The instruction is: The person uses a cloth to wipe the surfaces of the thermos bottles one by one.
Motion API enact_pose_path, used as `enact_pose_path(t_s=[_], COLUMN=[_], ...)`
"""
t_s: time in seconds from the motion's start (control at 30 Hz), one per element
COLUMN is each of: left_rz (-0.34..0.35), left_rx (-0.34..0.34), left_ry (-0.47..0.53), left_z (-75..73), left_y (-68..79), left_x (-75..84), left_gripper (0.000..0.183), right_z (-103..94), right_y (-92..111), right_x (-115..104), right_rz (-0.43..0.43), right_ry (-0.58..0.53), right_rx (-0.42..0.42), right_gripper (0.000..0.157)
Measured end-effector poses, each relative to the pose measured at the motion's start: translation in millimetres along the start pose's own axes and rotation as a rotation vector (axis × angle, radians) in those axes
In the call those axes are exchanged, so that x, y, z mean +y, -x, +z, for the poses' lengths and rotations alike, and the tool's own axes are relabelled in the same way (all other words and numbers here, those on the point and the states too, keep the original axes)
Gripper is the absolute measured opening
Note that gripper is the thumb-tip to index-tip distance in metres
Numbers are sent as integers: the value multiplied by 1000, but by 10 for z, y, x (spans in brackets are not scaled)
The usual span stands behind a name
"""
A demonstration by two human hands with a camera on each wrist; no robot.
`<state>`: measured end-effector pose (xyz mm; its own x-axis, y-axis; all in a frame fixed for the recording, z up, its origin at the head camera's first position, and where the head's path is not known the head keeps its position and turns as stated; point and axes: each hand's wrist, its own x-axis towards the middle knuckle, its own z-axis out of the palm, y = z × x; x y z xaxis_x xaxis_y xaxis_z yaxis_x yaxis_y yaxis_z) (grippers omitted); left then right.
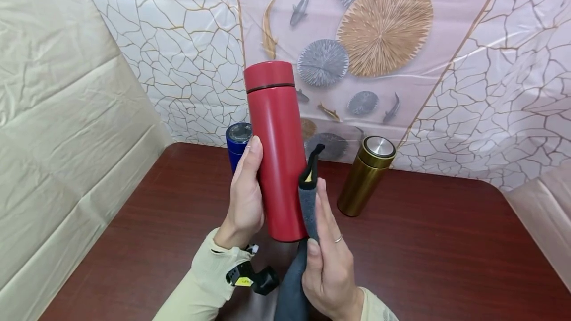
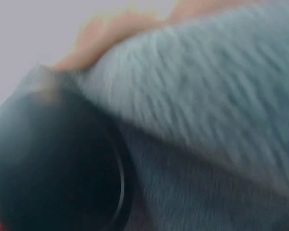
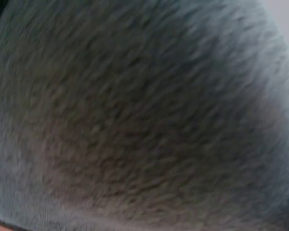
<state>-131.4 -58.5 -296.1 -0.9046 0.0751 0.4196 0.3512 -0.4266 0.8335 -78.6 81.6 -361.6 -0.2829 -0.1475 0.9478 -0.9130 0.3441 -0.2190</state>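
My left hand [image 1: 248, 192] grips a red thermos bottle [image 1: 278, 157] by its side, holding it upright and slightly tilted above the table. Along the bottle's right side, my right hand [image 1: 332, 256] holds a grey cloth [image 1: 308, 207] with a black edge and loop, fingers nearly straight and thumb over the fabric. Part of that cloth hangs below the bottle. In the left wrist view, the dark round base [image 2: 58, 159] of the bottle shows close up beside grey fabric [image 2: 197, 86]. Fabric [image 3: 144, 115] fills most of the right wrist view, hiding the fingers.
A blue bottle [image 1: 239, 135] stands behind my left hand, partly hidden. To the right, a gold bottle [image 1: 366, 177] with a silver-topped lid stands on the dark red-brown table [image 1: 428, 251]. A patterned sheet [image 1: 192, 53] hangs at the back, with beige cloth [image 1: 58, 137] on the left.
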Motion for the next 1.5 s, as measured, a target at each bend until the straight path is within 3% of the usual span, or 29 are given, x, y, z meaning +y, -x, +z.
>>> enact_pose_path(t_s=[0.1, 0.17, 0.27, 0.37, 0.5, 0.7, 0.9, 1.03, 1.17, 1.33, 1.5], left_rz=[40, 69, 123, 158, 148, 111, 109, 96, 97, 103, 91], left_rx=[-18, -13, 16, 49, 64, 85, 90, -16, -160, -290, -365], left_ry=[27, 54, 44, 30, 44, -8, -101, -170, -271, -408, -448], left_z=[-18, -30, -53, -73, -90, -81, 20, 152, 287, 402, 469], left_y=[-23, -31, -46, -56, -56, -44, -1, 56, 115, 199, 260], left_x=[-12, -21, -37, -38, -36, -50, -93, -203, -365, -564, -649], left_gripper=[42, 43, 44, 43, 47, 73, 78, 63, 47, 49, 55], right_z=[-24, -22, -9, -1, 7, 16, -25, -93, -172, -326, -475], right_y=[-47, -97, -149, -160, -128, -68, -49, -88, -175, -313, -430], right_x=[-13, -6, 4, 17, 34, 41, 26, 45, 107, 194, 207], right_rz=[-63, -171, -298, -337, -311, -260, -86, 15, 55, 132, 229], right_ry=[6, 28, 83, 160, 190, 207, 158, 149, 178, 158, 130], right_rx=[44, 55, 15, -48, -91, -121, -162, -122, -16, 130, 210], right_gripper=[51, 49, 45, 42, 41, 42, 48, 51, 52, 53, 54])
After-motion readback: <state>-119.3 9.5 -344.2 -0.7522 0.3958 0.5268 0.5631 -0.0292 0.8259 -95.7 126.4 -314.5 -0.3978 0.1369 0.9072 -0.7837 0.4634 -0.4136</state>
